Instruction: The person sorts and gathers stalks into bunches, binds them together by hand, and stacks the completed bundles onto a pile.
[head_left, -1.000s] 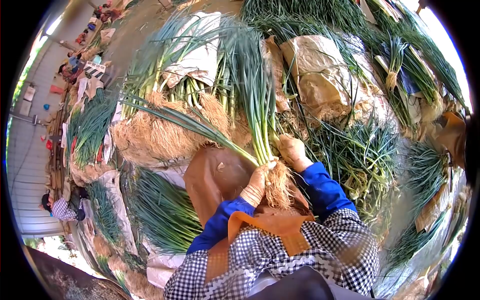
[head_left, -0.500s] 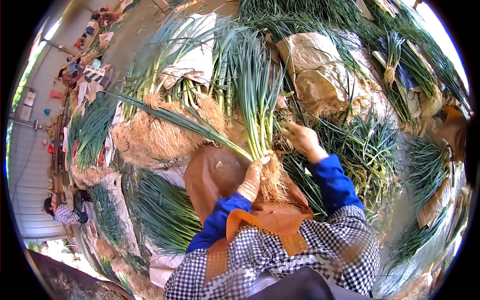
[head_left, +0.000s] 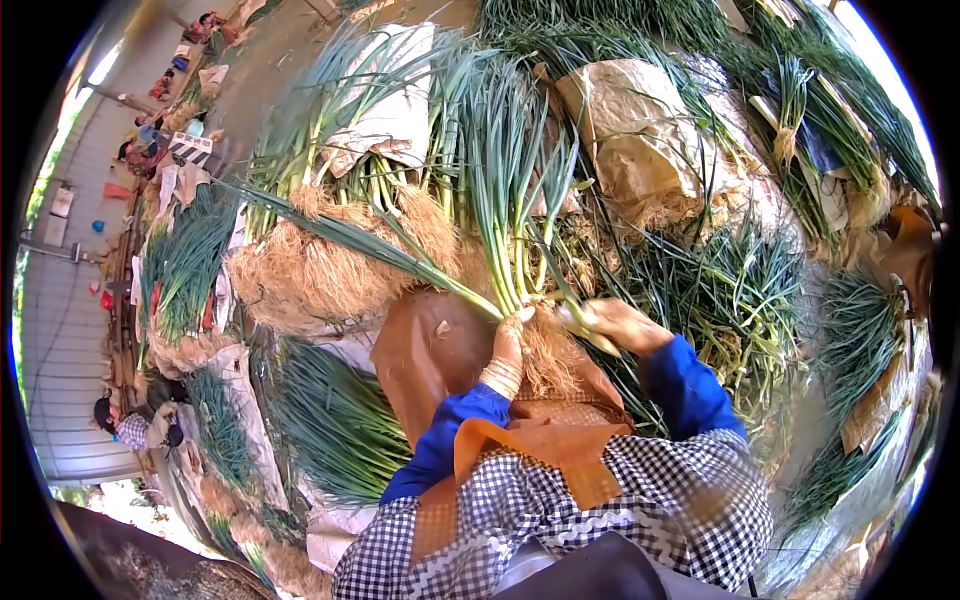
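My left hand [head_left: 507, 355] is wrapped round the lower stems of a bunch of green onions [head_left: 508, 240], just above their roots. The leaves fan upward and one stalk slants off to the upper left. Pale stringy roots [head_left: 546, 362] hang below my fist over a brown apron [head_left: 435, 340]. Close to the roots on the right, my right hand [head_left: 612, 325] is closed round a green strip of leaf or stalk. A large stack of onions with thick tan roots [head_left: 330, 265] lies beyond my left hand.
Loose leaves [head_left: 740, 300] are heaped at the right. A brown sack [head_left: 640, 135] lies at the upper right. More onions [head_left: 335, 425] rest at the lower left. Other people sit far to the left, one [head_left: 125, 428] in a checked top. Another brown apron [head_left: 908, 245] shows at the right edge.
My right hand has moved away from the stems, then down and right beside the roots, now with a green strip in it. My left hand has kept its hold on the bunch.
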